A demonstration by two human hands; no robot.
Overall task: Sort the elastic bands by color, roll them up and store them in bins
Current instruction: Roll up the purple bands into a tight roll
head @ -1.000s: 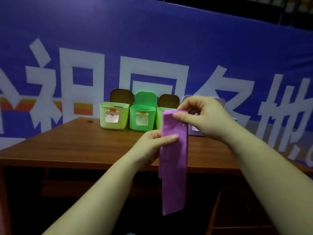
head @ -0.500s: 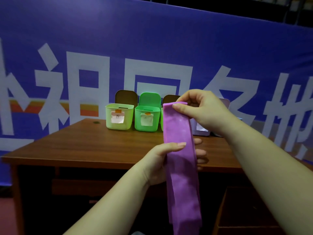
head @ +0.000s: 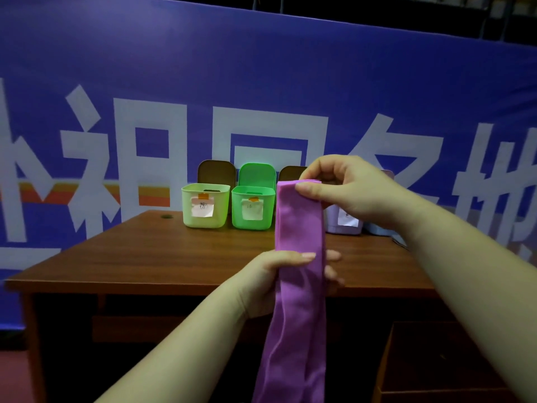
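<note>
A long purple elastic band (head: pixel 299 228) hangs straight down in front of me. My right hand (head: pixel 348 193) pinches its folded top end between thumb and fingers. Lower down, my left hand (head: pixel 276 283) grips the band's middle, thumb across the front and fingers behind it. The band's lower end runs out of the bottom of the view. Behind the band, a row of labelled bins stands at the far side of the table: a pale green bin (head: pixel 205 205), a bright green bin (head: pixel 252 207) and a lilac bin (head: pixel 345 223) partly hidden by my right hand.
The brown wooden table (head: pixel 162 257) stretches between me and the bins. A blue banner with large white characters (head: pixel 261 82) hangs behind it. A brown box or stool (head: pixel 441 362) sits low at the right.
My left hand has slid further down the band, away from my right hand, so a longer stretch of band shows between them. The view has shifted slightly.
</note>
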